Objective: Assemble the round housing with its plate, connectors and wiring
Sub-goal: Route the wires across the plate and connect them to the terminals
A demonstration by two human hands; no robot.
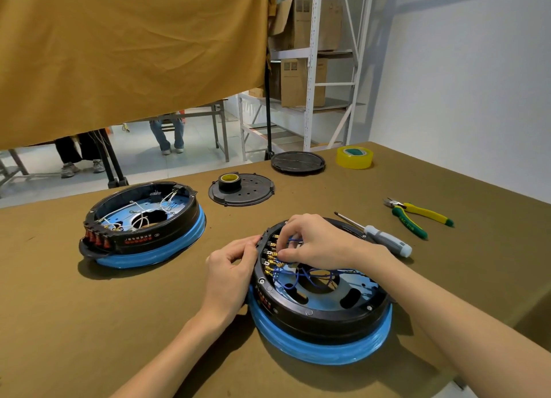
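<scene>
Right hand (313, 242) reaches inside the near round housing (320, 311), thumb and fingertips pinching a blue wire (293, 240) at the row of brass connectors (272, 259). Left hand (231, 266) grips the housing's outer wall at the connector side, fingers curled over the rim. The housing sits on the brown table (89, 323) directly in front of the person — the right hand hides its far rim. Just behind lies a screwdriver (377, 235); further right, pliers (417, 214). A second housing (143, 223) stands well left. Beyond: a perforated plate (253, 193) carrying black tape (229, 182), a round cover (297, 162), yellow tape (354, 157). Mustard cloth (134, 54) hangs behind; shelving (313, 69) holds boxes.
</scene>
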